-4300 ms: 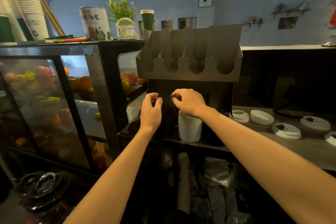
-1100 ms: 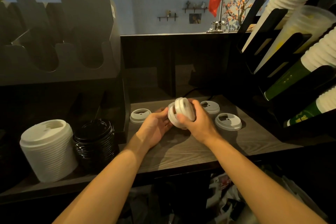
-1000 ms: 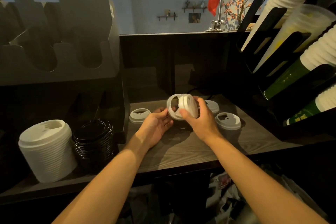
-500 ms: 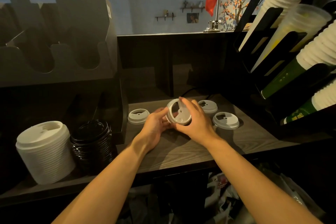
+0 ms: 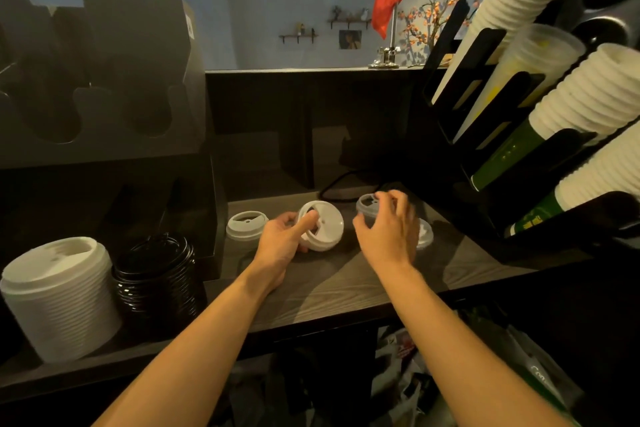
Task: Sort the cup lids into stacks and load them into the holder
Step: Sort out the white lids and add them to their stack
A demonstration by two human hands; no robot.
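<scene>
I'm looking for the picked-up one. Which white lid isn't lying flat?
The lid held in the left hand, tilted up; the loose lids beside it lie flat on the counter.

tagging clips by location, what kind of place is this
Most likely a cafe or drinks shop: sleeves of paper cups slotted in a black dispenser rack, stacks of white lids and black lids on the wooden counter, and a slotted lid holder above them.
</scene>
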